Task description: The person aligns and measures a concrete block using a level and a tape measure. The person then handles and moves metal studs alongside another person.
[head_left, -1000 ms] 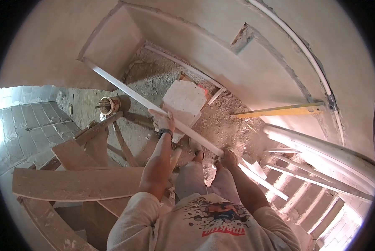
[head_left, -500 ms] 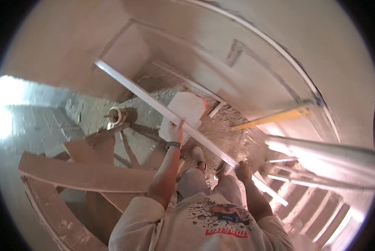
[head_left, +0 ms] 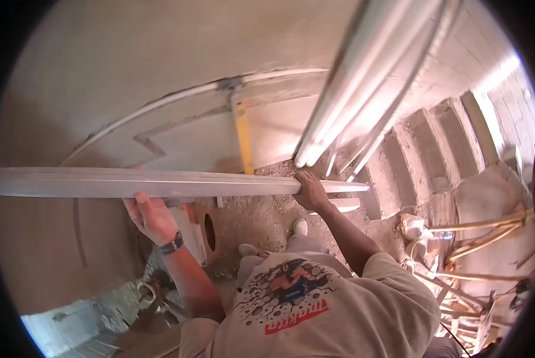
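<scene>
A long pale aluminium straightedge (head_left: 231,184) stretches across the view, from the far left edge to beyond my right hand. My left hand (head_left: 152,219), with a dark band at its wrist, grips the bar's lower edge on the left, the fingers partly hidden behind it. Farther right, my right hand (head_left: 311,191) is wrapped round the bar near its right end. Behind the bar stands a plastered wall (head_left: 160,53), with a yellow level (head_left: 243,137) upright against it.
Several long metal profiles (head_left: 357,83) lean on the wall at the upper right. Beyond them rise rough steps (head_left: 411,170). Wooden poles (head_left: 482,277) stand at the lower right. A bucket (head_left: 148,291) sits at the lower left. Rubble covers the floor (head_left: 267,218).
The view has turned right towards the leaning profiles and steps. The straightedge has gone from a low diagonal to nearly level across the view, raised closer, both hands still on it.
</scene>
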A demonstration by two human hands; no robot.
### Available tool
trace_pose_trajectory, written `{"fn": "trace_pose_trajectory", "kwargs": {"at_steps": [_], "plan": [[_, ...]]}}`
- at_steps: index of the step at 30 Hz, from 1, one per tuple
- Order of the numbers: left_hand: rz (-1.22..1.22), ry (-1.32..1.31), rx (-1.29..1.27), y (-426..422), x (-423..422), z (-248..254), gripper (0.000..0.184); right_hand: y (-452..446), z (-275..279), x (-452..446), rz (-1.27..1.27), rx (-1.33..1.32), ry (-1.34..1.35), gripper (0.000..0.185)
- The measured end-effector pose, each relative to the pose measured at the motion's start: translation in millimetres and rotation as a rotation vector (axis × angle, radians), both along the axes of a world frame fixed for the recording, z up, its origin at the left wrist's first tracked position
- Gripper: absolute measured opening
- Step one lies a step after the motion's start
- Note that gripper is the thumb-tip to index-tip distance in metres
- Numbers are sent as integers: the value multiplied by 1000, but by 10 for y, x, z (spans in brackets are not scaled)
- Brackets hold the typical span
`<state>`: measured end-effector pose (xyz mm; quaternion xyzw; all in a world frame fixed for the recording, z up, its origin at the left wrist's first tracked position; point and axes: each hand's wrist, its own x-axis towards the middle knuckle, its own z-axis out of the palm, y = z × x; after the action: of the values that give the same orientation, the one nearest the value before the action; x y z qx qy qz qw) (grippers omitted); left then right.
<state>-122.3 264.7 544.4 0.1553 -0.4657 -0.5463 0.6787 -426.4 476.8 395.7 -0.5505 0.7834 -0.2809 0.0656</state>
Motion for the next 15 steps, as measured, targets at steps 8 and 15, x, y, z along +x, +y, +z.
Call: {"fn": "trace_pose_trajectory", "kwargs": {"at_steps": [8, 15], "plan": [[-449, -120, -338, 885, -2204, 864, 63, 620, 772, -838, -217, -256, -234, 33], [-734, -67, -466, 1597, -3495, 1380, 60, 886, 1403, -1239, -352, -364, -523, 30]]}}
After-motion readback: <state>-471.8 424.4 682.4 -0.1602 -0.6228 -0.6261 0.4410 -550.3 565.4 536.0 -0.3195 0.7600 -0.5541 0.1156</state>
